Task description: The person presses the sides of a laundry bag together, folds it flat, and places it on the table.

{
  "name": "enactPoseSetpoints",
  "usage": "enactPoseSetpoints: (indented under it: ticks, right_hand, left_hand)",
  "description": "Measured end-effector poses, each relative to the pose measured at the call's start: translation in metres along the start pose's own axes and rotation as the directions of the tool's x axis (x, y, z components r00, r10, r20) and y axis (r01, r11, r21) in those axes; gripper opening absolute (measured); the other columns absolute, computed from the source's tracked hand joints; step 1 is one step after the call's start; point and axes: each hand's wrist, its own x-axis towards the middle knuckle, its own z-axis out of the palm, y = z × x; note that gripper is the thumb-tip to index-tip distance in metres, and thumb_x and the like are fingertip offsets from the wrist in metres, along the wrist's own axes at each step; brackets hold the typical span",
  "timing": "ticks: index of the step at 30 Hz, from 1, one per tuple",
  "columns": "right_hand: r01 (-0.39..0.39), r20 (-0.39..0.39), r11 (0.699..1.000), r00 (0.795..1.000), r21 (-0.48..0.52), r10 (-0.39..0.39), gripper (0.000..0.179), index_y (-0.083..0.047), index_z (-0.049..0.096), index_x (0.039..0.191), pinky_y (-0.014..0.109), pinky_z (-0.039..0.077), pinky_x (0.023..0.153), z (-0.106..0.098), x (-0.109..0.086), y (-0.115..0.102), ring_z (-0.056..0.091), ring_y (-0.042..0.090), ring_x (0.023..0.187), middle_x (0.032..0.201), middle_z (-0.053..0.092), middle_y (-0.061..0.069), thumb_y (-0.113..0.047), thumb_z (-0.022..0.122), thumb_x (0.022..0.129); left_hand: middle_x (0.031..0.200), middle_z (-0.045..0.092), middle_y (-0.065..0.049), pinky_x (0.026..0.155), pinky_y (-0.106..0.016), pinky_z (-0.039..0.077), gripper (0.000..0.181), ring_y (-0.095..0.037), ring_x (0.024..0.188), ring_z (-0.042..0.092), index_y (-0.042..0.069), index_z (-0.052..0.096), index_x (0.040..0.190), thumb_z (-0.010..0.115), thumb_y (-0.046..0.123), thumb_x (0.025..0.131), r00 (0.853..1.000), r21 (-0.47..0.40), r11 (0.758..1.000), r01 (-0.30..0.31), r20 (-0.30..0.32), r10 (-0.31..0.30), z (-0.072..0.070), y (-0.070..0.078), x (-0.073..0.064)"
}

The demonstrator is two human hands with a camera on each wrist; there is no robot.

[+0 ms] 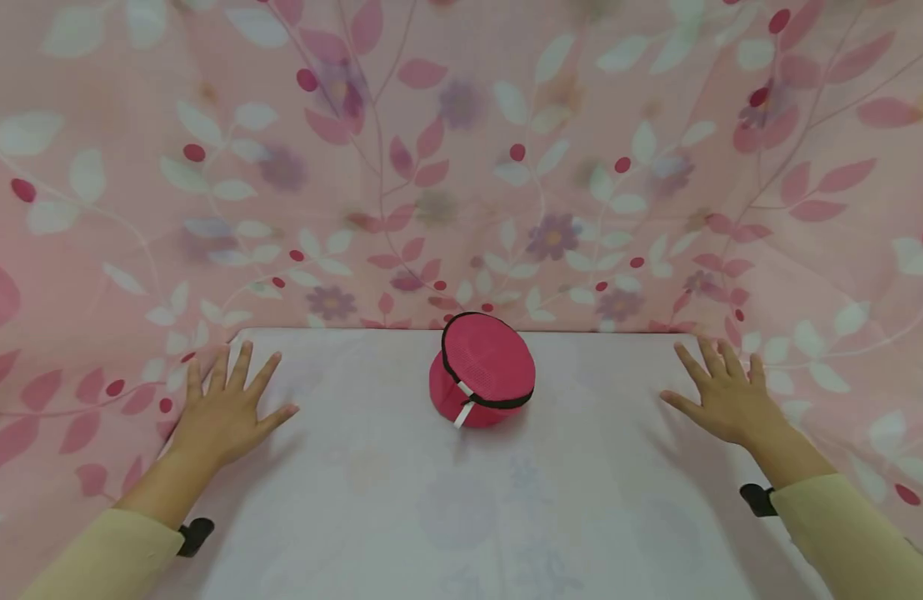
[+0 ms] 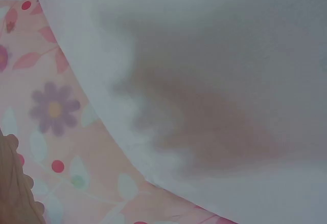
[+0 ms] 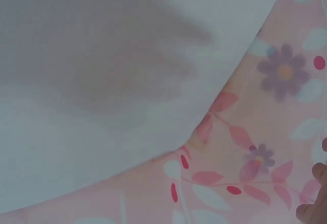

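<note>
A round pink-red zippered case point(image 1: 487, 358) with black trim around its lid stands near the back middle of the white table. A white pull tab point(image 1: 463, 408) hangs from its zipper at the front. My left hand point(image 1: 225, 412) is spread over the table's left side, fingers straight and holding nothing. On the opposite side my right hand point(image 1: 727, 396) is spread likewise, its palm down and nothing in it. Both hands are well apart from the case. Only fingertips of the left hand point(image 2: 18, 183) and the right hand point(image 3: 314, 193) enter the wrist views.
Pink floral cloth point(image 1: 461, 167) hangs behind the white table point(image 1: 341, 500) and along both sides. Shadows of the hands fall on the tabletop. A dark strap piece point(image 1: 196, 537) shows below the left sleeve, another point(image 1: 758, 500) at the right wrist.
</note>
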Motion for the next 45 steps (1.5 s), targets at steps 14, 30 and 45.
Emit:
enactPoseSetpoints:
  ticks: [14,30,45]
  right_hand:
    - [0.041,-0.031,0.999,0.999,0.003,-0.041,0.09,-0.016,0.007,0.162,0.068,-0.021,0.107,0.002,0.001,-0.014,-0.012,0.048,0.148,0.164,0.0,0.027,-0.065,0.044,0.097]
    - [0.061,-0.058,0.997,0.997,0.053,-0.058,0.088,-0.015,0.01,0.162,0.071,-0.013,0.109,-0.008,0.005,-0.038,-0.005,0.05,0.148,0.164,-0.001,0.026,-0.062,0.047,0.098]
    - [0.121,-0.056,0.977,0.992,0.177,-0.113,0.083,-0.015,0.013,0.162,0.072,-0.007,0.111,-0.004,0.016,-0.068,-0.007,0.049,0.149,0.165,-0.001,0.025,-0.057,0.048,0.1]
  left_hand:
    - [0.164,0.003,-0.026,0.106,-0.065,-0.025,0.091,-0.047,0.148,-0.014,0.025,0.011,0.162,0.044,0.073,0.093,1.0,0.015,1.0,-0.007,0.011,0.007,-0.01,0.01,-0.003]
    - [0.164,0.006,-0.025,0.108,-0.064,-0.024,0.09,-0.046,0.149,-0.011,0.023,0.017,0.162,0.044,0.073,0.093,0.998,0.012,0.999,-0.051,-0.031,0.051,-0.012,0.024,0.002]
    - [0.164,0.011,-0.024,0.112,-0.067,-0.012,0.087,-0.044,0.151,-0.006,0.022,0.023,0.16,0.045,0.073,0.093,0.996,-0.049,0.995,-0.084,-0.039,0.082,-0.001,0.049,0.011]
